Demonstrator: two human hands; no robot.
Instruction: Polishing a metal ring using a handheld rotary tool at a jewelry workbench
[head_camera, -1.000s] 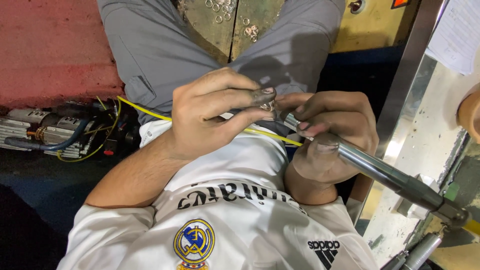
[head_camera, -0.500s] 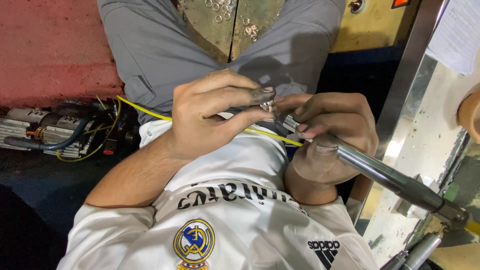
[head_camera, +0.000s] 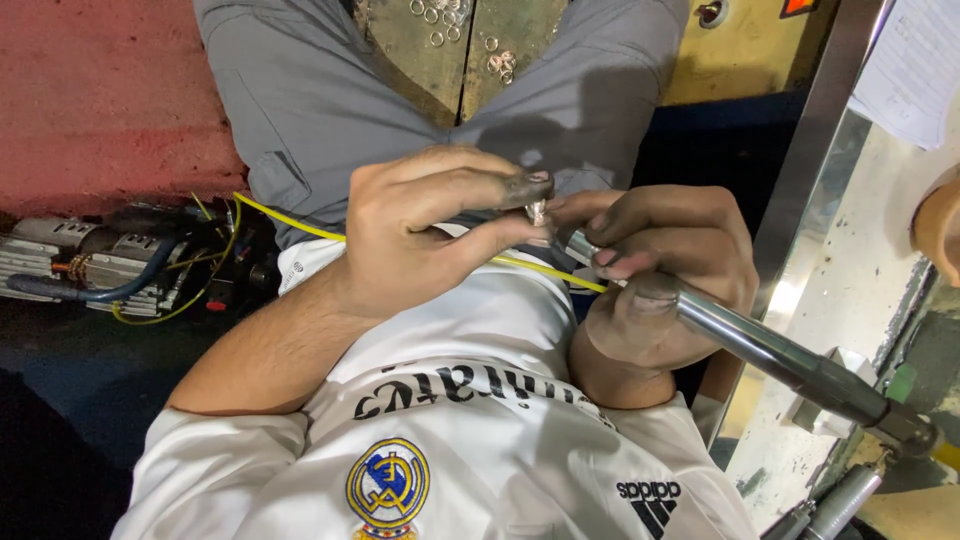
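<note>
Seated in our grey trousers (head_camera: 300, 90) and white shirt (head_camera: 450, 400), we grip a long steel tool (head_camera: 790, 365) in our right hand (head_camera: 660, 275), fingers closed around its shaft. Our left hand (head_camera: 420, 235) pinches a small metal ring (head_camera: 537, 211) at the tool's tip, just above a thin yellow wire (head_camera: 290, 222).

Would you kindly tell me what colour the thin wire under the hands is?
Yellow; the thin wire shows best in the head view.

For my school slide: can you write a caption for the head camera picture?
Left hand pinches a small metal ring at the tip of a steel rod tool gripped by the right hand.
</note>
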